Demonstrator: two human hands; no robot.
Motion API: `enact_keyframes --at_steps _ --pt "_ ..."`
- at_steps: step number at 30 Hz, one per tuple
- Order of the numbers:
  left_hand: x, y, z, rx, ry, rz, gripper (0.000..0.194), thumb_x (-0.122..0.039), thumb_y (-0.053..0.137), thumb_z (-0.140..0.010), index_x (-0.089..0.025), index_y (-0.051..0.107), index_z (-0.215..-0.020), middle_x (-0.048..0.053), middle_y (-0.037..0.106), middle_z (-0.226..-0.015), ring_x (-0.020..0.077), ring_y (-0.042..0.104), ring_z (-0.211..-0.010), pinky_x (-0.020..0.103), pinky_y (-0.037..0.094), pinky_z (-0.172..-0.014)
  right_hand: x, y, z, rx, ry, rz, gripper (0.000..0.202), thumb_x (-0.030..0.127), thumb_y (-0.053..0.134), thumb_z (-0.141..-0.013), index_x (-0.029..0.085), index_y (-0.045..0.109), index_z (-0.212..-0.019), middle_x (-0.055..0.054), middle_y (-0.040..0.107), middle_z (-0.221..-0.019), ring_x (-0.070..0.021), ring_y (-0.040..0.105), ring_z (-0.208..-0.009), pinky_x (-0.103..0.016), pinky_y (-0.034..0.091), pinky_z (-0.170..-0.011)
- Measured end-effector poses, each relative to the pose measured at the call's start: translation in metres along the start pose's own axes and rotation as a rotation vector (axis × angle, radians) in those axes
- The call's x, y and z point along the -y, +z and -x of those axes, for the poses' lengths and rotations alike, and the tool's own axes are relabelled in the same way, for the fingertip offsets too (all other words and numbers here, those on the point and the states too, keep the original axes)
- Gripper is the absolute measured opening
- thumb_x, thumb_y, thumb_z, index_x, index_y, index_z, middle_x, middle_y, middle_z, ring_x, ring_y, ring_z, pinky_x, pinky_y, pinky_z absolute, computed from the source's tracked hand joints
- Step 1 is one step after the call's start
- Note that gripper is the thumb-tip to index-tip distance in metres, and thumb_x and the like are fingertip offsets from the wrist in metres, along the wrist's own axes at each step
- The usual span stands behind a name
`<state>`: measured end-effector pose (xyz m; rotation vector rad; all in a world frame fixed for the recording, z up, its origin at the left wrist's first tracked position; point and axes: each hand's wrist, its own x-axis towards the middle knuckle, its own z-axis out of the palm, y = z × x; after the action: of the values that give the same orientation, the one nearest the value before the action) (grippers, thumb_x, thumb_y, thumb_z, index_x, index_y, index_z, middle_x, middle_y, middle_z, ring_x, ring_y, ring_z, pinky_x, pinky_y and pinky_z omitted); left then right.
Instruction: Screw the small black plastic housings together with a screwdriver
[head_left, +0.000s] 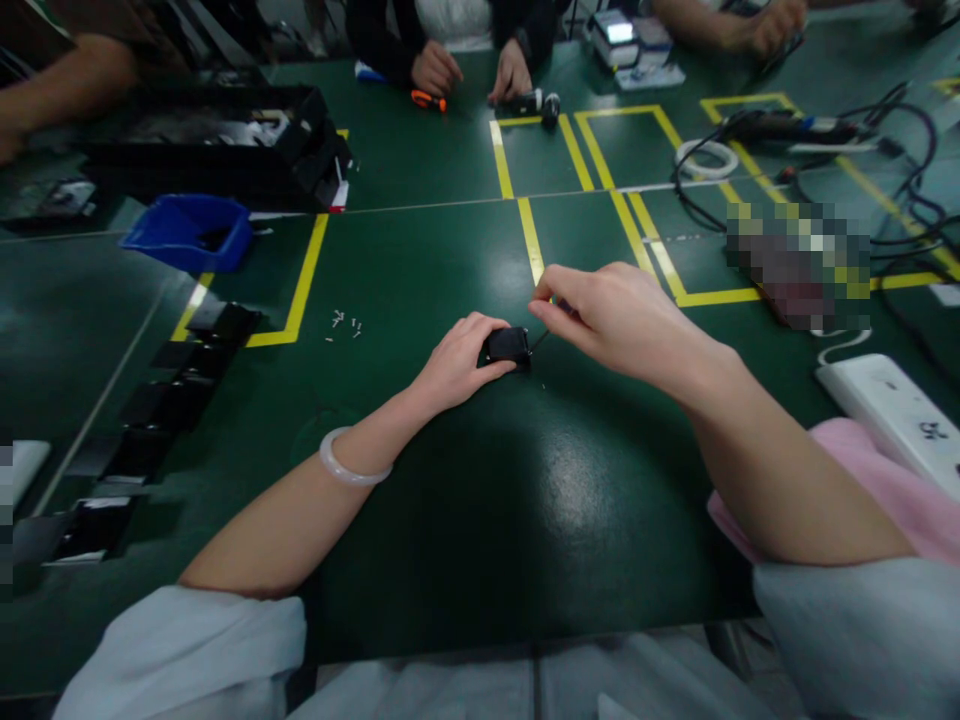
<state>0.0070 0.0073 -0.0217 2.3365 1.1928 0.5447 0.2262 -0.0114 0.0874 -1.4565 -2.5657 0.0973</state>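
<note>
My left hand [465,362] is closed round a small black box [508,346] on the green table, thumb and fingers on opposite sides. My right hand [600,305] pinches a thin-shafted screwdriver [541,341], whose handle is mostly hidden by the fingers. The shaft slants down to the right end of the box; its exact contact point is too small to make out. Several small screws [345,323] lie loose on the table left of my left hand.
Black cases [154,402] stand in a row at the left, below a blue bin [191,232]. Long black trays [217,140] lie behind it. Cables and a corded tool [802,128] occupy the right, near a white power strip [892,405]. A co-worker's hands [437,70] are opposite.
</note>
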Motion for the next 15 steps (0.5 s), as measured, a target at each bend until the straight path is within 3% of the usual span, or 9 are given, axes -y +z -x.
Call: enact_keyframes --at_steps 5,11,15 --pt "0.0009 -0.0003 0.0004 0.004 0.000 0.000 0.043 -0.041 0.066 -0.091 -0.018 0.057 -0.125 0.010 0.061 -0.121 0.0276 0.058 -0.111 0.041 0.045 -0.098 -0.0006 -0.0001 0.0008 -0.006 -0.011 -0.023 0.030 0.029 0.040 -0.100 0.020 0.063 -0.118 -0.004 0.067 -0.079 -0.0190 0.060 -0.069 -0.030 0.031 -0.065" --pt "0.0015 -0.0004 0.0009 -0.008 0.011 -0.004 0.042 -0.042 0.065 -0.092 -0.018 0.057 -0.125 0.010 0.062 -0.120 0.0275 0.058 -0.112 0.041 0.045 -0.098 -0.0008 0.0004 -0.0003 -0.011 -0.012 -0.006 0.030 0.036 0.041 -0.101 0.020 0.066 -0.106 -0.004 0.066 -0.074 -0.0193 0.059 -0.068 -0.030 0.029 -0.064" --pt "0.0009 0.0001 0.0005 -0.009 0.015 -0.001 0.042 -0.041 0.066 -0.091 -0.017 0.057 -0.125 0.010 0.062 -0.120 0.0268 0.058 -0.112 0.040 0.046 -0.098 -0.0017 0.0019 -0.0012 -0.023 -0.002 -0.016 0.030 0.033 0.041 -0.101 0.019 0.066 -0.109 -0.003 0.065 -0.073 -0.0187 0.058 -0.066 -0.029 0.029 -0.063"
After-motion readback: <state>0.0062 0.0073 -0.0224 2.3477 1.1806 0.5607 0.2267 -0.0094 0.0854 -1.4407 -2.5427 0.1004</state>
